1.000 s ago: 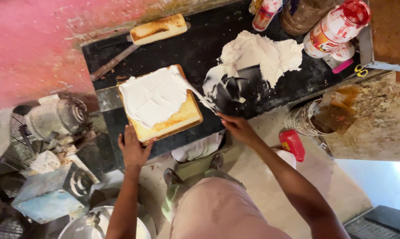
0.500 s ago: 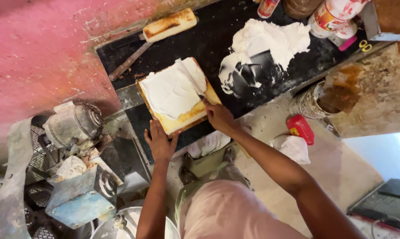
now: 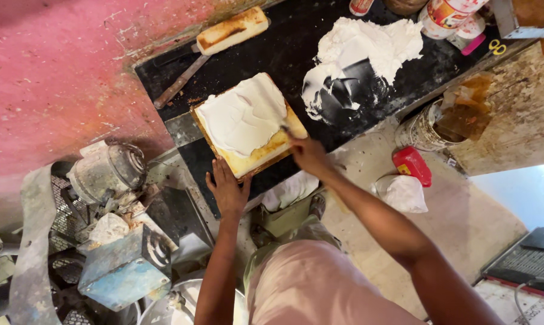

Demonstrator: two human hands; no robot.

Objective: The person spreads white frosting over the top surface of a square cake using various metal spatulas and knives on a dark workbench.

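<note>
A square cake slab is lying on the black desk, steadied by the open left hand. A spreader's handle is gripped by the right hand; cream could be smeared over the edge if pressed unevenly.

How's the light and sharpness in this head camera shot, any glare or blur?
Head view: even, soft daylight, no hard shadows; the white cream heap is bright yet keeps texture; the lower right corner is washed out pale; the right hand and left hand by the cake slab look sharp.
</note>
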